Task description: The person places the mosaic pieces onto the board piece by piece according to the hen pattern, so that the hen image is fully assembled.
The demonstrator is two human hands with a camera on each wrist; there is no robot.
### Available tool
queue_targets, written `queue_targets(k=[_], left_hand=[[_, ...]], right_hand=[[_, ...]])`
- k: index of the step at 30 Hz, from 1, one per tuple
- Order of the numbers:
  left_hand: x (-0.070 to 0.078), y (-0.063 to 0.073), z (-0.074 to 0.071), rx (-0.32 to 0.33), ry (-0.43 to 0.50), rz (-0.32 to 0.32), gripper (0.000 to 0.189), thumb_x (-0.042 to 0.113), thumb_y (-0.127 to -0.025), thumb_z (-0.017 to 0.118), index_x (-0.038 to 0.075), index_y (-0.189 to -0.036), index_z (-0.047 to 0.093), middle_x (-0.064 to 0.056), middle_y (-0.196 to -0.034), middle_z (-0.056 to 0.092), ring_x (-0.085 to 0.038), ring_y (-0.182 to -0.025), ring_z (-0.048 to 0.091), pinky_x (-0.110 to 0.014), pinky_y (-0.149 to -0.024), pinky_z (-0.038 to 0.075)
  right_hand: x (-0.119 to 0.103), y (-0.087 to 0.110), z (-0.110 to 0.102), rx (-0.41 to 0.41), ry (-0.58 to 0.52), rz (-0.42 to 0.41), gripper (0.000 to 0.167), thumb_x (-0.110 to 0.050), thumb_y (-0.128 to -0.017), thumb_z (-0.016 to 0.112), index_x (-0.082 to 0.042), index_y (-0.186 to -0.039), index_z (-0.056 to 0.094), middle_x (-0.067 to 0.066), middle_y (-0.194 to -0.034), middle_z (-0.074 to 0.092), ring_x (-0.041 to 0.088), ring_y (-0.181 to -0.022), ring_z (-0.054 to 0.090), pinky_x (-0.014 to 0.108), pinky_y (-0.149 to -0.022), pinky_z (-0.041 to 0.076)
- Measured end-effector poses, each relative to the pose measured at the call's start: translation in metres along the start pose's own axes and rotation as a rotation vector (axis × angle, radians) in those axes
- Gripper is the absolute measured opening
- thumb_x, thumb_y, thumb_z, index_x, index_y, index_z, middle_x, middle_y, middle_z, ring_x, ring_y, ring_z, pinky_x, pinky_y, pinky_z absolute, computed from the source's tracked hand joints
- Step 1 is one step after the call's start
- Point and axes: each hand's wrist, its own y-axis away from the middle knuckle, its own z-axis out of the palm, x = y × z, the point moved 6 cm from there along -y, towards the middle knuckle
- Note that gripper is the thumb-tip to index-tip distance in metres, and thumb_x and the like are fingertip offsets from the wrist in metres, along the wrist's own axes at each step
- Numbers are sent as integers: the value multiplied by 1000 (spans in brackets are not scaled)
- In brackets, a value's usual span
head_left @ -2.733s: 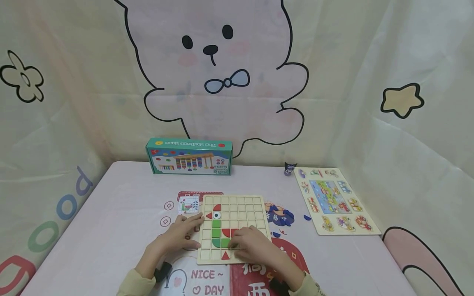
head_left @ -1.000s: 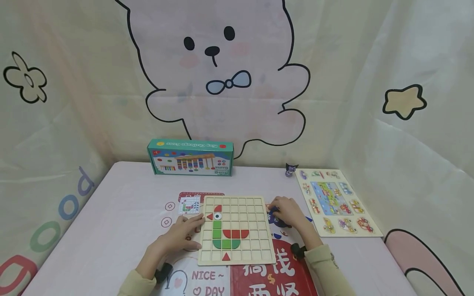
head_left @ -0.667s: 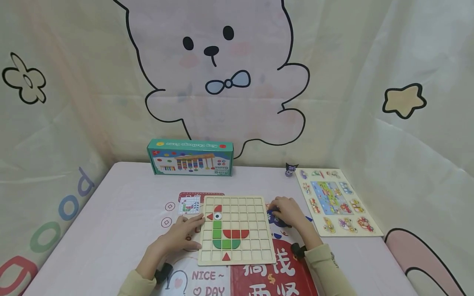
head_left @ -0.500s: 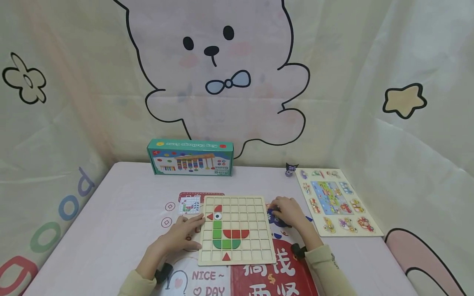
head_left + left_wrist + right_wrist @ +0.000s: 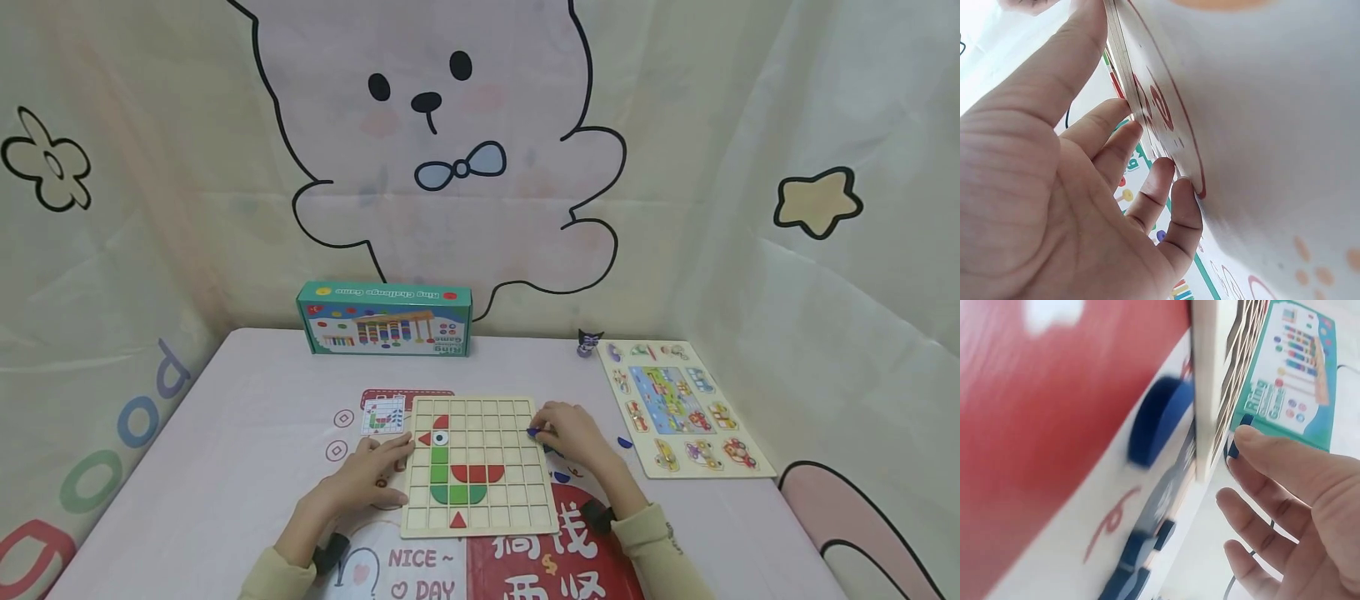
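A pale wooden grid board (image 5: pixel 517 500) holds red, green and eye-marked pieces laid out like a bird, with a red triangle (image 5: pixel 458 521) in its bottom row. My left hand (image 5: pixel 362 479) rests at the board's left edge, thumb and fingers spread along it. At the upper right edge, my right hand (image 5: pixel 573 433) pinches a small dark blue piece (image 5: pixel 533 432) between thumb and index finger; the fingers partly cover its shape. In the right wrist view, a curved-edged blue piece (image 5: pixel 1163 419) lies beside the board, and several other blue pieces (image 5: pixel 1129 565) lie farther off.
A pattern card (image 5: pixel 383 415) lies by the board's upper left corner. Behind stands a green game box (image 5: pixel 386 321). A small dark figurine (image 5: pixel 588 343) and a picture puzzle board (image 5: pixel 705 454) are at the right, with a loose blue piece (image 5: pixel 624 442) near them.
My right hand left the board for the blue pieces at its right, stayed there, then moved left to the board's edge with one pinched. My left hand has stayed put.
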Motion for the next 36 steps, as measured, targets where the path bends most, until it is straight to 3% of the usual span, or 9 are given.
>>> queue_targets(k=[16, 30, 36], left_hand=[[-1, 0, 1, -3, 2, -5, 77, 38, -71, 76, 19, -139, 45, 4, -149, 32, -16, -96, 32, -32, -72, 34], [-2, -1, 2, 1, 7, -13, 78, 37, -70, 77, 20, -138, 45, 5, -149, 32, -16, -96, 32, -32, -73, 35], [-3, -1, 2, 4, 3, -12, 77, 37, -70, 77, 20, -138, 46, 6, -149, 33, -15, -96, 32, -31, -73, 35]], right_hand=[[-39, -1, 3, -74, -69, -101, 10, -17, -80, 71, -17, -91, 72, -5, -85, 64, 9, -73, 52, 40, -78, 42], [-59, -3, 13, -94, -82, -230, 8, -17, -83, 69, -19, -91, 72, -6, -88, 62, 6, -78, 54, 26, -70, 43], [-61, -3, 16, -124, -80, -222, 9, -16, -84, 67, -20, -91, 71, -7, -89, 61, 6, -80, 53, 27, -72, 43]])
